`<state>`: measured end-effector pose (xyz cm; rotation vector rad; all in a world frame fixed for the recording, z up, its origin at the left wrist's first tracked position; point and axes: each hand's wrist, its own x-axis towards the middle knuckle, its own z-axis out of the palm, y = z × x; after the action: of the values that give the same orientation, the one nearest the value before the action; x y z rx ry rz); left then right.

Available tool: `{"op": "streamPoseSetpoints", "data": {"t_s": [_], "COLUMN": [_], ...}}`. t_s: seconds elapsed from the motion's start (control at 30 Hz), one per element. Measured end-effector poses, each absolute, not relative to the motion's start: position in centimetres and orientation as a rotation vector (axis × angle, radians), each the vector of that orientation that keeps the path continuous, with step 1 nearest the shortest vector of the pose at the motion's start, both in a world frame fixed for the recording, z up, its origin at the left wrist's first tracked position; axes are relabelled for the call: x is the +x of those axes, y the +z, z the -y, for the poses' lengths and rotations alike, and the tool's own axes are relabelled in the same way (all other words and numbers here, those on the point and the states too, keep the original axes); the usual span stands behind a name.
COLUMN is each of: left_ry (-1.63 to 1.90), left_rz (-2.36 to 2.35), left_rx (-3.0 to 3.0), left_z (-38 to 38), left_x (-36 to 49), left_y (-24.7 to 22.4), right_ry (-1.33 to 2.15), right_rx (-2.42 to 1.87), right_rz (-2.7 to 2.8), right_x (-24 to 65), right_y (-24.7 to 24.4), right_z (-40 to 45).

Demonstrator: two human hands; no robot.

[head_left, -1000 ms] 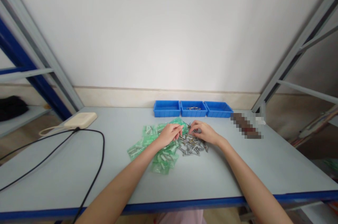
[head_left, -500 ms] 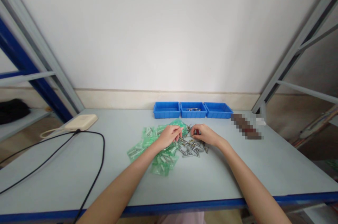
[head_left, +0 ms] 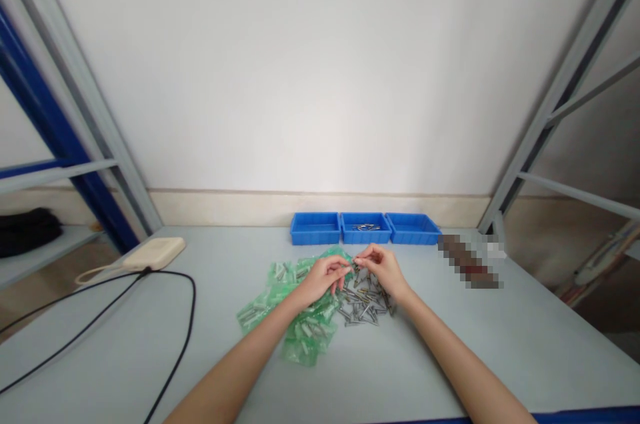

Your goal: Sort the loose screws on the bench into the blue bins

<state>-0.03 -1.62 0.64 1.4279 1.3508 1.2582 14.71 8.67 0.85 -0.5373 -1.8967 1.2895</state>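
Note:
My left hand [head_left: 325,277] is above the right side of the green plastic bags [head_left: 305,331], its fingers pinched on something I cannot make out. Close beside it, my right hand [head_left: 383,267] is also pinched, over the back of a pile of loose metal screws [head_left: 363,307]; what its fingertips hold is too small to name. The fingertips of both hands nearly meet. Small metal pieces show inside the green bags, which lie partly under my left hand and forearm.
Three blue trays stand in a row by the wall: left [head_left: 315,234], middle [head_left: 365,234] with a few metal pieces in it, right [head_left: 414,234]. A cream box [head_left: 154,253] and black cables [head_left: 193,307] lie at the left. A blurred-out item [head_left: 470,264] lies at the right.
My right hand has moved left, bringing its fingertips close to my left hand. The camera view has tilted up, so the table appears lower.

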Motion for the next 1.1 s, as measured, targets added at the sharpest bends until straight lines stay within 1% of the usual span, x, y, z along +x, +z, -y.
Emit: {"op": "streamPoseSetpoints", "data": {"t_s": [0.1,0.23,0.4,0.67,0.87,1.1], "left_ry": [1.304,1.341,1.377,1.411,1.453,1.422], "left_rz": [-1.355,-1.382,-1.382,-1.397,-1.413,-1.408], "left_rx": [1.414,1.399,1.362,1.306,1.290,1.317], "left_z": [1.4,1.2,1.1,0.9,1.2,1.4], "left_x": [-0.2,-0.2,-0.3,-0.5,0.0,0.4], "left_y": [0.7,0.8,0.4,-0.2,0.4,0.6], "right_ry": [1.050,0.917,0.631,0.659,0.303,0.431], "right_rx": [-0.624,-0.690,-0.798,-0.794,-0.600,-0.693], "right_rz": [2.021,2.177,2.353,2.350,2.343,2.235], "right_x": [14.7,15.0,15.1,14.6,15.1,14.8], "right_y": [0.9,1.7,2.5,1.9,1.6,0.8], "right_z": [-8.4,-7.9,-6.9,-5.9,-6.6,-6.9]}}
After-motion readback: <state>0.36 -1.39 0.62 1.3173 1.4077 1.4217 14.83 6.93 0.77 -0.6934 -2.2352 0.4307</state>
